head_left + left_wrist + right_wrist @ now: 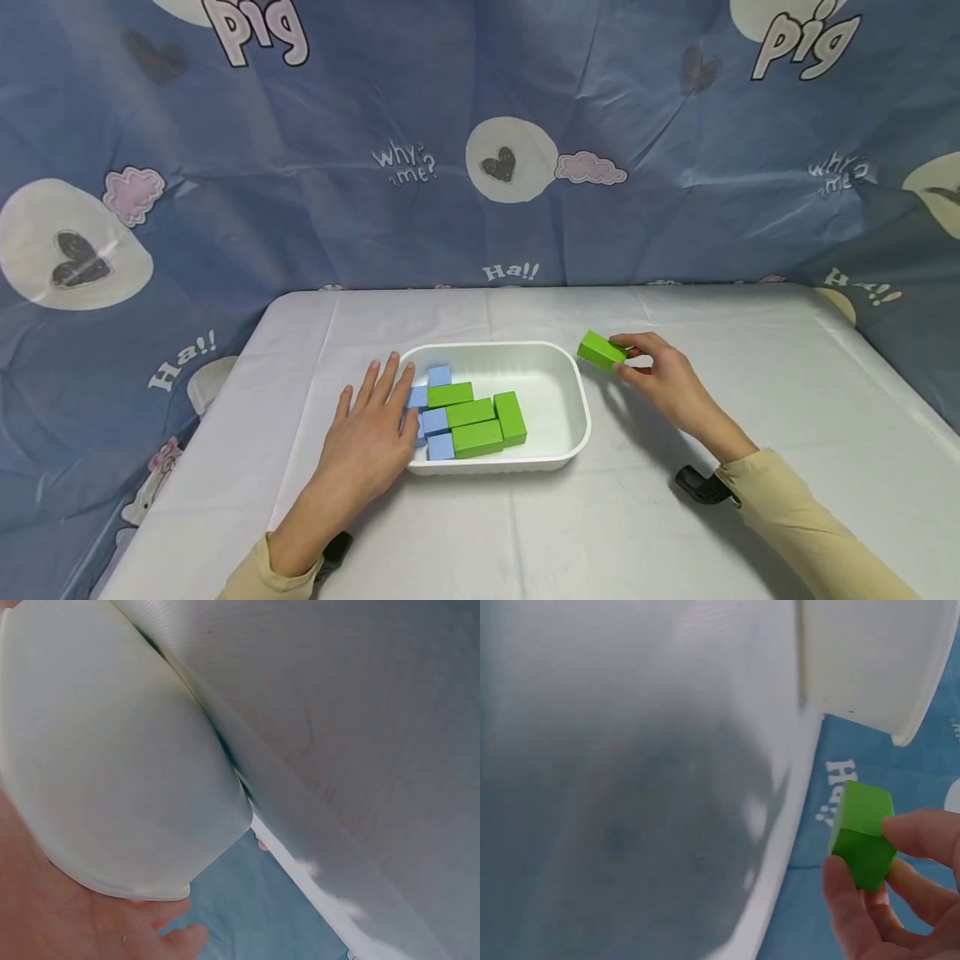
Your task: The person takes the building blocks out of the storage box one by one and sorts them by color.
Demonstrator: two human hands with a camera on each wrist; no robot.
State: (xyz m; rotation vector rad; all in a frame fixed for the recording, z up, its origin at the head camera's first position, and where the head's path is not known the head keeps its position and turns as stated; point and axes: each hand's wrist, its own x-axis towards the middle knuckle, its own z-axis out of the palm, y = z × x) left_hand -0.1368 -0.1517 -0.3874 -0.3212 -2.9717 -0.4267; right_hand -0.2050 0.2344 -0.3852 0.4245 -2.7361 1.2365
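Observation:
My right hand (663,379) pinches a green block (600,351) between thumb and fingers, just outside the right end of a white tray (582,417). The right wrist view shows the same green block (862,832) held at the fingertips. At the tray's left end my left hand (371,437) rests on the rim with fingers straight and spread, covering part of the blue blocks. In the left wrist view the tray's outer wall (135,765) fills much of the picture, with the left hand (97,922) along its rim. Several green blocks (477,439) lie beside several blue blocks (441,447) inside.
A white cloth covers the table (525,533). Behind it hangs a blue printed curtain (420,225). The tray's right part shows bare floor beside an upright-turned green block (511,417). Dark wrist straps (701,485) sit at both sleeves.

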